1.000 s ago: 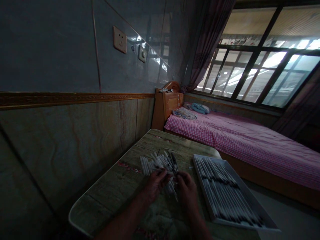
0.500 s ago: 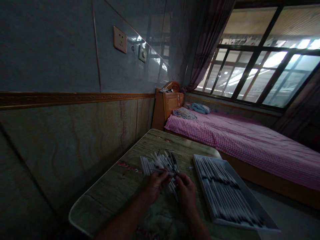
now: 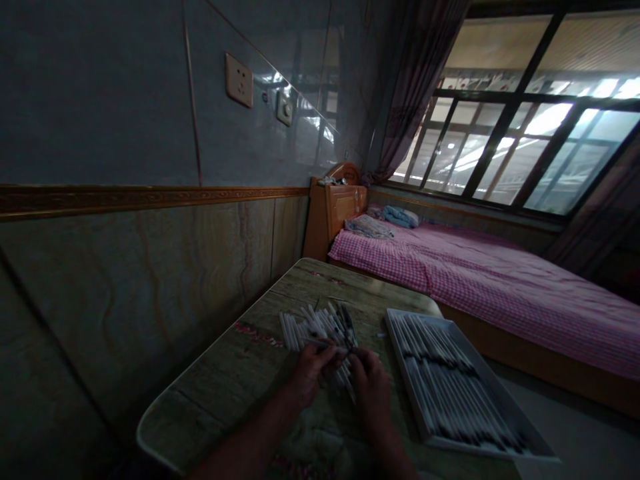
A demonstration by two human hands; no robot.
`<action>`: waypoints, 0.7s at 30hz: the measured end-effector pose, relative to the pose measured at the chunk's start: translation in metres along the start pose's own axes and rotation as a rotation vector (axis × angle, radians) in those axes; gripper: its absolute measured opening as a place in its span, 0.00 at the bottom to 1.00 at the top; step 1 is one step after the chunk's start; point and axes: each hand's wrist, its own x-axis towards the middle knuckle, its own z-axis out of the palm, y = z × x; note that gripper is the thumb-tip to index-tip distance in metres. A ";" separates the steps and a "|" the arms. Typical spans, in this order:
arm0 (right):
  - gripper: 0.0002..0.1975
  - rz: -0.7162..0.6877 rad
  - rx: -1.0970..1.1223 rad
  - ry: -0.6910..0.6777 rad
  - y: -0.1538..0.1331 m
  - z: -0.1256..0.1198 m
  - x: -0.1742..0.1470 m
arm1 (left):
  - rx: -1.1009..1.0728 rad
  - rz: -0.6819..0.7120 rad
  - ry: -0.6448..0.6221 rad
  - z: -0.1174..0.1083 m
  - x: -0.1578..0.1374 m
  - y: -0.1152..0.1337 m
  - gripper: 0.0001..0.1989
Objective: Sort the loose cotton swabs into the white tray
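Bare forearms (image 3: 273, 417) taper to a bare left hand (image 3: 309, 372) and right hand (image 3: 373, 383).

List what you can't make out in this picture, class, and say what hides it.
All in the head view:
Stick in the left hand: its right end, blurred where it nears the right hand.
Pile of sticks: the count, since both hands cover part.
Tray: exact shape of the dark ends inside, too small and dim.
Table: its near side, cut off by the bottom edge.
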 end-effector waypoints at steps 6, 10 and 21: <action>0.16 -0.300 -0.377 0.006 0.015 0.000 -0.002 | 0.122 0.039 -0.020 -0.003 -0.002 -0.005 0.21; 0.18 -0.337 -0.383 -0.052 0.017 0.000 -0.001 | 0.151 0.048 -0.018 -0.006 0.001 -0.009 0.21; 0.16 -0.352 -0.445 -0.060 0.022 -0.004 -0.002 | 0.203 0.038 -0.036 -0.003 0.001 -0.007 0.23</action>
